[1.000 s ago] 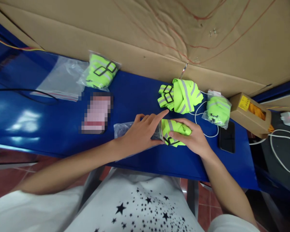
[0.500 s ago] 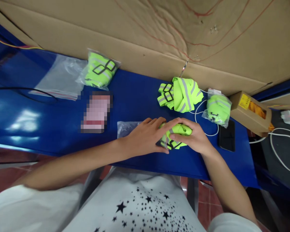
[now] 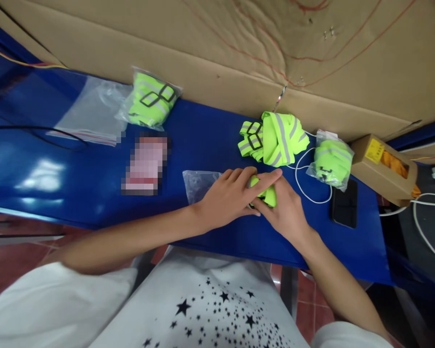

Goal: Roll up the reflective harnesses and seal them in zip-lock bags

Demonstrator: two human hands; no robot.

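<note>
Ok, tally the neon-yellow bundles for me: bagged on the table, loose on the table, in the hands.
Bagged: 2 (left bagged bundle, right bagged bundle)
Loose: 1 (loose pile, its touching parts counted together)
In the hands: 1 (held bundle, between left hand and right hand)
Total: 4

Backdrop is a brown cardboard-like panel (image 3: 148, 48), wrinkled near the middle, thin red wires (image 3: 297, 85) strung across its upper right, small metal fasteners (image 3: 328, 33) near them. Glossy blue tabletop (image 3: 203, 145) runs along its foot, white glare (image 3: 41, 181) toward the left end. Dark grey surface (image 3: 427, 227) off the right end. Red tile floor (image 3: 308, 309) below, pale joint lines.
</note>
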